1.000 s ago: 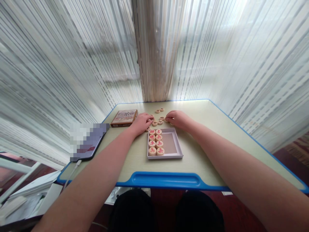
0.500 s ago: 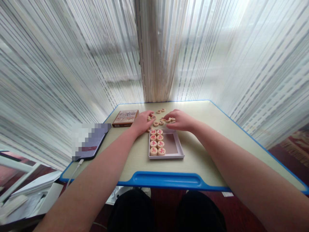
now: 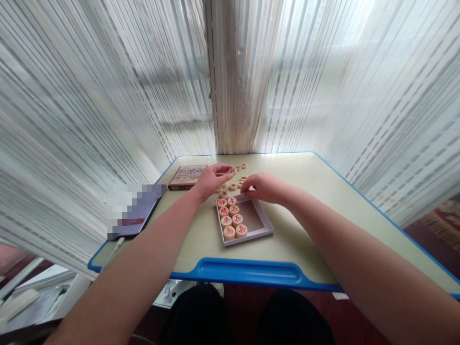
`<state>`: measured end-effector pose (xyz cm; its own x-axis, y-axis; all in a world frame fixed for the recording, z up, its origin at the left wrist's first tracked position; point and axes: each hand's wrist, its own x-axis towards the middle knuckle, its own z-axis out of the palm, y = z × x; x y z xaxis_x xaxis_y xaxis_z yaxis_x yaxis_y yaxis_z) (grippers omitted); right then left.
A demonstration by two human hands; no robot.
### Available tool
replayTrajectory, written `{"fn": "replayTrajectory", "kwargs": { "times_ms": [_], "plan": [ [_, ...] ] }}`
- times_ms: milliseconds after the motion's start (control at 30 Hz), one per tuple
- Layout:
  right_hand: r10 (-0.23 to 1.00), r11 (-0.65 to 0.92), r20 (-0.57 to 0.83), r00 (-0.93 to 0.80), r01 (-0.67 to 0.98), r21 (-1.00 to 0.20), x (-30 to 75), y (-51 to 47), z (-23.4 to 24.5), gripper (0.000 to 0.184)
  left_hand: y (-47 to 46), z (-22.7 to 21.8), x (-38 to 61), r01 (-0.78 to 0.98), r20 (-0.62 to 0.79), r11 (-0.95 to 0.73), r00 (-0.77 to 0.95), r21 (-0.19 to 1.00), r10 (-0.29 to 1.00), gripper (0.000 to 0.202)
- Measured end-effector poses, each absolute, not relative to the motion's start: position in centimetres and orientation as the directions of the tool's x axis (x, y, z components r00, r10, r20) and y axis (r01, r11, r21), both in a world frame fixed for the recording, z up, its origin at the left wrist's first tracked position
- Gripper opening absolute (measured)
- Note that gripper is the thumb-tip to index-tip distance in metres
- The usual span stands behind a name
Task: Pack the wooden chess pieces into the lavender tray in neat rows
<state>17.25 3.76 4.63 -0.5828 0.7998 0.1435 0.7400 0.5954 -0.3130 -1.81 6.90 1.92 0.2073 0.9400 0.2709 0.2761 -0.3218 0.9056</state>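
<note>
Worn on the head, facing forward and down across the table [image 3: 204,244] from its near edge, close above the lap; wide enough to take in the curtains [image 3: 108,96] behind the far edge.

The bench [image 3: 323,201] fills the lower middle of the frame: a pale top with a blue rim and a blue moulded groove [image 3: 247,272] along its near edge. At its centre lies a shallow white box [image 3: 264,226], set slightly askew. Eight round wooden pieces [image 3: 234,220] with red characters fill its left half in two columns, and its right half shows bare card. Just above it, loose pieces [image 3: 244,166] are scattered on the top. Left of these lies a flat brown printed box [image 3: 187,176]. Further left, at the bench's edge, rests a dark flat device [image 3: 138,211], blurred, with a white cable [image 3: 115,243] leading off the corner.
</note>
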Motion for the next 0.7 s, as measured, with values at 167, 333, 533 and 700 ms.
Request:
{"fn": "replayTrajectory", "kwargs": {
  "times_ms": [167, 333, 533, 700],
  "plan": [
    [0.83, 0.554, 0.18, -0.527, 0.747, -0.367, 16.1, 3.3, 4.0, 0.017, 7.1, 2.1, -2.1, 0.125, 0.265, -0.292, 0.196, 0.948, 0.944, 0.045],
    [0.847, 0.523, 0.161, -0.506, 0.743, -0.417, 15.5, 2.7, 4.2, 0.015, 6.8, 2.6, -2.5, 0.116, 0.25, -0.277, 0.203, 0.954, 0.947, 0.04],
    [0.925, 0.32, 0.043, -0.377, 0.714, -0.623, 15.4, 2.5, 4.3, 0.011, 6.6, 2.7, -2.6, 0.107, 0.23, -0.269, 0.281, 0.957, 0.932, 0.042],
    [0.952, 0.305, 0.204, -0.227, 0.674, -0.673, 15.9, 2.9, 4.5, 0.012, 6.5, 2.9, -2.8, 0.137, 0.206, -0.253, 0.284, 0.958, 0.936, 0.04]
  ]
}}
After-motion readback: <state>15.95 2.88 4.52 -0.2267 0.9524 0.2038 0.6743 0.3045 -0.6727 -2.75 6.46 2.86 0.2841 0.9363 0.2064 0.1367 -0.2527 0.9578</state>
